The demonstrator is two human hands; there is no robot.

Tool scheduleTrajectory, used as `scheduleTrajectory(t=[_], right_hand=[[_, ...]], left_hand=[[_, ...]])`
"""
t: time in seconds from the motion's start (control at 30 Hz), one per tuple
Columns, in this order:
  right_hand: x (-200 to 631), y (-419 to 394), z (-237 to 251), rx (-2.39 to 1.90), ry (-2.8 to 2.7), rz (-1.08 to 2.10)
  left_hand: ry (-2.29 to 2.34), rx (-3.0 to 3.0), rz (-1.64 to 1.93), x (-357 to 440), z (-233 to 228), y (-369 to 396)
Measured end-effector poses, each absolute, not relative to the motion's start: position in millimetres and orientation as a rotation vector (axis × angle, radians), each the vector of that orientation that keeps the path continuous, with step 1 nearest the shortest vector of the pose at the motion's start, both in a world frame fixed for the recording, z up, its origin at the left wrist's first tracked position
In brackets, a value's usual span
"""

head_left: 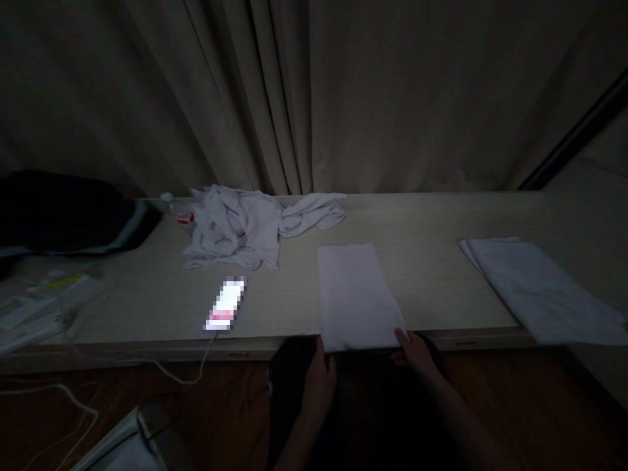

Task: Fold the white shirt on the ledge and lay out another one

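Note:
A neatly folded white cloth (356, 294), roughly rectangular, lies on the pale table with its near edge at the table's front. Pinched at its near left corner is my left hand (321, 378), the thumb along the edge. My right hand (417, 355) grips the near right corner between thumb and fingers. Farther back on the left, a crumpled heap of white fabric (240, 226) trails a loose part to the right. Another folded white cloth (544, 288) rests at the right, its near end reaching the table edge.
A lit phone (226, 304) with a white cable (189, 381) lies left of the cloth. A plastic bottle (181, 212) stands partly behind the heap. Dark fabric (63, 212) occupies the far left. Grey curtains (392, 98) hang behind the table (294, 301).

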State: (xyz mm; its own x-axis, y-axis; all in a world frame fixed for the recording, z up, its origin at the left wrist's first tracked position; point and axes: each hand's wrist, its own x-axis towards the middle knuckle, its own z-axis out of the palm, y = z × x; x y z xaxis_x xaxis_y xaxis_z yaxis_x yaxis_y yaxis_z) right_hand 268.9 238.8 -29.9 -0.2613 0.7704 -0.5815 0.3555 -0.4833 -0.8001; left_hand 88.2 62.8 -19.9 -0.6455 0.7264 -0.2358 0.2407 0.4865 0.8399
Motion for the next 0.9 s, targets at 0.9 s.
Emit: scheduleTrajectory(t=[0.9], right_hand=[[214.2, 278.2, 35.4, -1.218, -2.403, 0.805]], left_hand=[[2.269, 0.563, 1.064, 34.4, 8.3, 77.5]])
